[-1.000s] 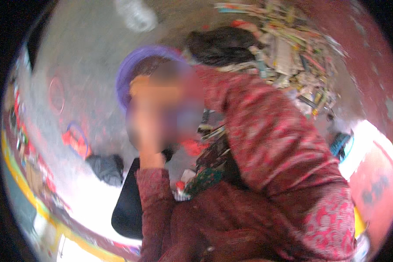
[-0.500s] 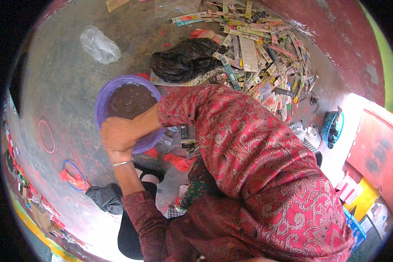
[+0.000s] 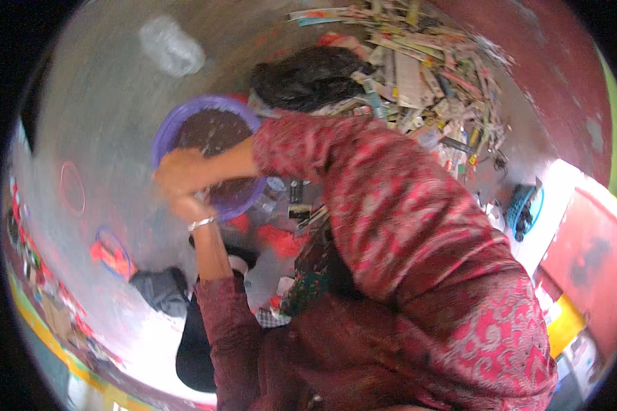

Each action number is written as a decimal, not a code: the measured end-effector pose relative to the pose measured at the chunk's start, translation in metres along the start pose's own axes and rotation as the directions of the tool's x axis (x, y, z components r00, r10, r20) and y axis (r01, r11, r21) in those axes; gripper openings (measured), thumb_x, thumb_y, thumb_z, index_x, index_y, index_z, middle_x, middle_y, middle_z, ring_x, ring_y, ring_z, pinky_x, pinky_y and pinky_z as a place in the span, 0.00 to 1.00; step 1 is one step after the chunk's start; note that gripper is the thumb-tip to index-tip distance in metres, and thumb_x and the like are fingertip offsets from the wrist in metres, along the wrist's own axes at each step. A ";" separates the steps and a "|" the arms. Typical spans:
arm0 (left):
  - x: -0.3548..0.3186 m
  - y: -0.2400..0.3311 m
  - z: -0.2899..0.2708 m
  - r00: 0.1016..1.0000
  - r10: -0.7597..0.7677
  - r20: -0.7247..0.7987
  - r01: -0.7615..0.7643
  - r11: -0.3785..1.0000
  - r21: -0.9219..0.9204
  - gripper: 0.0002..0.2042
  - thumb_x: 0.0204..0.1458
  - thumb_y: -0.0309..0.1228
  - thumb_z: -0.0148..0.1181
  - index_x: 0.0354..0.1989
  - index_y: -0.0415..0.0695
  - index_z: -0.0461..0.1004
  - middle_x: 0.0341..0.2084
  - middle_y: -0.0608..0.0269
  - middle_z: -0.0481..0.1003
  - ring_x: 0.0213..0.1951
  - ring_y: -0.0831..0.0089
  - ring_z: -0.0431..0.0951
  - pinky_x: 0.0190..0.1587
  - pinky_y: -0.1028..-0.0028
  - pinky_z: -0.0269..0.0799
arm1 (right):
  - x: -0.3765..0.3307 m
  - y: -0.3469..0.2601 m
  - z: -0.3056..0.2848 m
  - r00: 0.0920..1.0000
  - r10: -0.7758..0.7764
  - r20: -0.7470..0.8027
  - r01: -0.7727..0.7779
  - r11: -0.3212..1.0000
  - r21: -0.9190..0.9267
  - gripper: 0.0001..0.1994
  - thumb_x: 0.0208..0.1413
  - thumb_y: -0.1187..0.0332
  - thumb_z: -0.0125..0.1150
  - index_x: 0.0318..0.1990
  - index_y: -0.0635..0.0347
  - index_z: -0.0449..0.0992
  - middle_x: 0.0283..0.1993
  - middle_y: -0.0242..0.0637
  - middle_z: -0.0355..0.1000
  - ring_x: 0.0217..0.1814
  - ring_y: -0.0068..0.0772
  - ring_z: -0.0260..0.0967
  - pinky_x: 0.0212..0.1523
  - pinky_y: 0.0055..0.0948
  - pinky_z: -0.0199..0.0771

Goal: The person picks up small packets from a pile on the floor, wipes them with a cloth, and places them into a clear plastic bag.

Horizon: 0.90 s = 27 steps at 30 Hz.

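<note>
A purple tub [image 3: 163,137] holds brownish water [image 3: 212,133] with froth on it. Over its near left rim my two hands are pressed together. My right hand [image 3: 180,170] reaches across from the right and lies on top, blurred by motion. Beneath it is my left hand [image 3: 188,205], with a silver bangle [image 3: 201,223] at the wrist; its fingers are hidden under the right hand. Nothing can be made out between them. Both arms wear red patterned sleeves, and the right one covers much of the middle of the view.
A black plastic bag [image 3: 308,79] lies beyond the tub, beside a heap of printed strips and wrappers [image 3: 418,82]. A clear plastic bag [image 3: 171,46] is at the upper left. On the right stands a blue basket [image 3: 524,212]. Dark cloth [image 3: 161,291] lies lower left.
The view has shifted, so the tub and floor items sit higher in it and slightly to the right. My hands stay together over the rim and are now more blurred.
</note>
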<state>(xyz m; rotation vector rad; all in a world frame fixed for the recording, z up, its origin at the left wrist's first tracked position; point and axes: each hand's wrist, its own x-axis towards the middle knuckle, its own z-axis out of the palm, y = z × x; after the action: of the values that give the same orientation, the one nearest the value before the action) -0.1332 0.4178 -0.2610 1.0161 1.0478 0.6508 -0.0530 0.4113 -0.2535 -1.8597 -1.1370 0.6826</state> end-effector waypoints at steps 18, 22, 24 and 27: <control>0.043 -0.056 -0.077 0.971 -0.180 0.156 -0.100 0.285 0.953 0.24 0.40 0.33 0.54 0.48 0.40 0.62 0.42 0.45 0.67 0.44 0.56 0.68 0.48 0.69 0.61 | -0.037 0.123 -0.004 0.800 -0.117 0.589 0.516 0.634 -0.576 0.16 0.40 0.72 0.53 0.41 0.58 0.68 0.45 0.45 0.60 0.53 0.45 0.55 0.45 0.49 0.59; 0.021 -0.083 -0.071 0.917 -0.106 0.385 -0.360 0.195 0.912 0.29 0.35 0.31 0.57 0.52 0.42 0.59 0.45 0.46 0.65 0.50 0.53 0.61 0.52 0.67 0.57 | -0.037 0.129 0.005 0.760 -0.036 0.649 0.512 0.648 -0.564 0.11 0.37 0.71 0.55 0.33 0.60 0.73 0.37 0.44 0.67 0.42 0.42 0.65 0.39 0.41 0.65; 0.014 -0.075 -0.044 0.942 -0.113 0.316 -0.280 0.252 0.926 0.29 0.35 0.30 0.58 0.51 0.42 0.60 0.45 0.47 0.65 0.51 0.54 0.61 0.52 0.67 0.58 | -0.021 0.122 -0.005 0.782 0.013 0.623 0.398 0.760 -0.514 0.08 0.36 0.71 0.55 0.28 0.60 0.75 0.30 0.43 0.70 0.34 0.40 0.69 0.34 0.34 0.68; 0.024 -0.075 -0.038 0.944 -0.158 0.290 -0.233 0.303 0.924 0.27 0.34 0.30 0.59 0.47 0.42 0.63 0.44 0.48 0.66 0.50 0.55 0.62 0.52 0.68 0.58 | 0.001 0.099 -0.013 0.886 -0.130 0.446 0.151 0.988 -0.012 0.07 0.34 0.73 0.54 0.24 0.62 0.75 0.19 0.36 0.70 0.23 0.34 0.68 0.26 0.26 0.67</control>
<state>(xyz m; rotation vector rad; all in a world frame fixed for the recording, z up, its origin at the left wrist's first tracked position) -0.1607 0.4207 -0.3437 2.1487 1.0783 -0.2734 0.0014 0.3833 -0.3325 -1.6797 -1.5747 1.0390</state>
